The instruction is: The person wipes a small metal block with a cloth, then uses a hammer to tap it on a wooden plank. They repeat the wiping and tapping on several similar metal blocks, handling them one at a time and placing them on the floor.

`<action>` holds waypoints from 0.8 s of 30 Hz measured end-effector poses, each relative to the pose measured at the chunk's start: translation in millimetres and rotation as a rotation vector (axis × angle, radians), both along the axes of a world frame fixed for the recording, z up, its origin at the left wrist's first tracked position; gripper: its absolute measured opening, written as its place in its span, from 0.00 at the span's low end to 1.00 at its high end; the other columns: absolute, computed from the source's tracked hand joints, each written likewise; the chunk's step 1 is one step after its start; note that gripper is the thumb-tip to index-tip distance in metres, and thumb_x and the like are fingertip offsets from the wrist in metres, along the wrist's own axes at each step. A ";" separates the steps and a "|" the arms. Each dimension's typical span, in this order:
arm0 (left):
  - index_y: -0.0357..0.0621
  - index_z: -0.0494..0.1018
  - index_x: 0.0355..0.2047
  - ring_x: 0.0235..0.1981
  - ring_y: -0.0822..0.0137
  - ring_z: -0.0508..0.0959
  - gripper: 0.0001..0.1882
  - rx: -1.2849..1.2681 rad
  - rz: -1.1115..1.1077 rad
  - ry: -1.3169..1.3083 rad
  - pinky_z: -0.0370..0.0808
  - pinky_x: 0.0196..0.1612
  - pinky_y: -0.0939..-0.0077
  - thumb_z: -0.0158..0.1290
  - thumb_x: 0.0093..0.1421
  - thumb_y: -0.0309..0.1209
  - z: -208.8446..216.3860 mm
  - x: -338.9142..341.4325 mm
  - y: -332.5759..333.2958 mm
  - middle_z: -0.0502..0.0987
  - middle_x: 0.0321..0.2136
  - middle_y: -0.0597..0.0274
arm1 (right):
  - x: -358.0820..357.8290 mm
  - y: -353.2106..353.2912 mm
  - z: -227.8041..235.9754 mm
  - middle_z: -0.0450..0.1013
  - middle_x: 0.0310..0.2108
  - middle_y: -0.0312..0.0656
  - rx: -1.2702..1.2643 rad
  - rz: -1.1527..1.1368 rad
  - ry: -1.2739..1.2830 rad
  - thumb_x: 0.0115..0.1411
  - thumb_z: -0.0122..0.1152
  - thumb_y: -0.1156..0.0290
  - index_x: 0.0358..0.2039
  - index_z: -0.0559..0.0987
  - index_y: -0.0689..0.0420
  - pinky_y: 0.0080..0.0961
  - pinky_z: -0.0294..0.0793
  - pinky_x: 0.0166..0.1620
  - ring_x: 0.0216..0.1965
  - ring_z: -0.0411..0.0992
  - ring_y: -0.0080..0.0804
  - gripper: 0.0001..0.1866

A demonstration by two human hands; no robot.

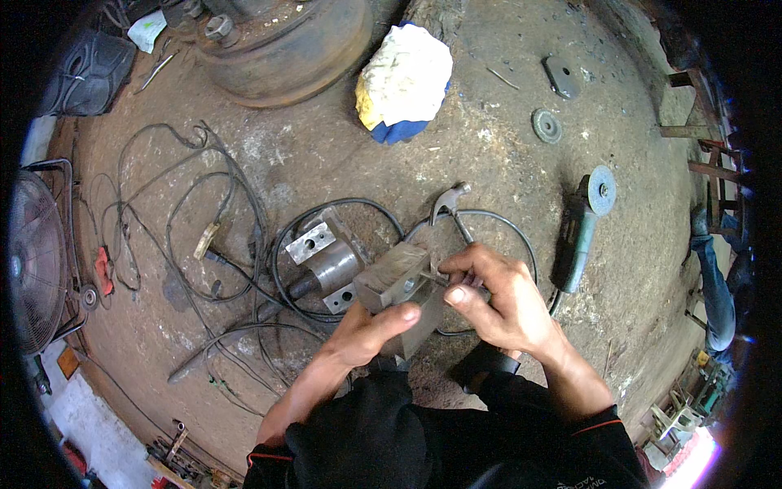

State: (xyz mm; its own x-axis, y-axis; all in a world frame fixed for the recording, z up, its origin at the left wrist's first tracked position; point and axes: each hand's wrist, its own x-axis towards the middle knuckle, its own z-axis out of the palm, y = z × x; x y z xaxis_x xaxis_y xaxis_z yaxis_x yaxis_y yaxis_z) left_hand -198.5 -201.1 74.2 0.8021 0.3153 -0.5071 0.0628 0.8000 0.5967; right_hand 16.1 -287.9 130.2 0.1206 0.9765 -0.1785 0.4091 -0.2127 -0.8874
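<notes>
My left hand [371, 336] is closed round a grey metal block [389, 279] with a hole in its end face, thumb along its near side. Beside that hole, my right hand [509, 306] pinches a thin metal rod [433, 279] between thumb and forefinger. The rod's tip lies near the hole; whether it is inside I cannot tell. Just left of the block, on the floor, lies a metal piece with a shiny cylinder and drilled plates [332, 265]. A claw hammer [450, 200] rests just beyond my hands.
An angle grinder [578, 240] lies to the right, with a loose disc [547, 126] farther off. Cables [232, 175] tangle across the left floor near a standing fan [37, 261]. A cloth bundle [407, 77] and a heavy round metal piece [281, 61] are at the back.
</notes>
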 end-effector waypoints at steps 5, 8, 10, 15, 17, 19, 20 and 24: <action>0.39 0.51 0.75 0.58 0.48 0.79 0.60 -0.282 0.017 -0.169 0.79 0.60 0.45 0.61 0.56 0.66 -7.3 0.6 -4.7 0.71 0.64 0.47 | 5.7 -1.5 -5.6 0.80 0.39 0.53 -0.203 0.013 0.152 0.66 0.68 0.53 0.48 0.79 0.66 0.41 0.80 0.42 0.40 0.82 0.44 0.25; 0.34 0.46 0.77 0.60 0.44 0.77 0.66 -0.364 0.049 -0.213 0.78 0.60 0.43 0.60 0.54 0.69 -8.6 3.6 -6.1 0.65 0.68 0.42 | 5.8 -3.2 -7.0 0.81 0.34 0.50 -0.397 0.097 0.395 0.64 0.71 0.48 0.49 0.79 0.65 0.38 0.79 0.42 0.39 0.81 0.35 0.30; 0.35 0.49 0.76 0.60 0.46 0.78 0.62 -0.422 0.028 -0.282 0.77 0.62 0.49 0.59 0.57 0.67 -9.0 4.2 -4.5 0.69 0.66 0.43 | 2.8 -3.7 -8.3 0.80 0.32 0.50 -0.407 0.181 0.362 0.64 0.72 0.49 0.49 0.79 0.65 0.36 0.79 0.41 0.38 0.80 0.33 0.29; 0.33 0.53 0.75 0.61 0.47 0.77 0.58 -0.344 0.045 -0.275 0.74 0.65 0.54 0.56 0.59 0.67 -11.8 3.1 -3.5 0.69 0.67 0.42 | -15.6 -7.0 -16.1 0.81 0.37 0.48 -0.404 -0.029 0.601 0.64 0.73 0.54 0.51 0.79 0.66 0.34 0.79 0.47 0.42 0.79 0.33 0.28; 0.34 0.53 0.74 0.63 0.50 0.75 0.58 -0.325 0.089 -0.229 0.73 0.66 0.55 0.55 0.60 0.67 -13.3 2.4 -5.5 0.66 0.69 0.44 | -19.3 -10.1 -18.4 0.81 0.40 0.47 -0.352 -0.034 0.621 0.64 0.73 0.55 0.51 0.79 0.66 0.33 0.79 0.50 0.45 0.79 0.32 0.27; 0.36 0.54 0.75 0.64 0.46 0.74 0.57 -0.310 0.091 -0.204 0.74 0.66 0.52 0.53 0.60 0.68 -15.5 2.7 -6.1 0.61 0.72 0.44 | -22.2 -12.2 -19.3 0.81 0.43 0.46 -0.376 -0.057 0.660 0.64 0.73 0.57 0.51 0.79 0.66 0.33 0.79 0.51 0.47 0.78 0.31 0.26; 0.37 0.54 0.75 0.64 0.42 0.74 0.57 -0.306 0.073 -0.201 0.74 0.65 0.48 0.51 0.60 0.70 -16.2 2.6 -6.1 0.57 0.74 0.43 | -23.9 -12.7 -19.3 0.81 0.43 0.46 -0.395 -0.081 0.695 0.64 0.73 0.57 0.51 0.79 0.66 0.33 0.79 0.52 0.47 0.78 0.31 0.25; 0.38 0.52 0.75 0.63 0.38 0.73 0.58 -0.252 0.071 -0.163 0.75 0.64 0.44 0.51 0.59 0.70 -18.3 3.1 -5.3 0.57 0.74 0.40 | -29.2 -12.0 -20.2 0.80 0.44 0.44 -0.399 -0.173 0.810 0.65 0.73 0.62 0.50 0.79 0.66 0.30 0.78 0.53 0.49 0.77 0.28 0.22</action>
